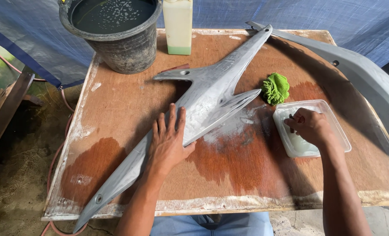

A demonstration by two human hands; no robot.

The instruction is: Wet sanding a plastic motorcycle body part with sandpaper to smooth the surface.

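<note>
On the grey panel point(212, 94) the left hand point(168, 142) lies flat; the right hand point(310, 126) dips, fingers bent, into the tray point(341, 135).

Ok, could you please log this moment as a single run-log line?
left hand: flat on grey panel | right hand: dipped in clear tray, fingers bunched | green cloth: beside tray | table: wet patches

Long grey forked fairing panel point(203, 102) lying flat and diagonal across my wet wooden worktop point(247, 175), pointed tips near-left and far-right, surface dull and streaked white. Shallow clear plastic tray point(330, 120) of milky liquid stands just right of it, upright, near edge.
</note>
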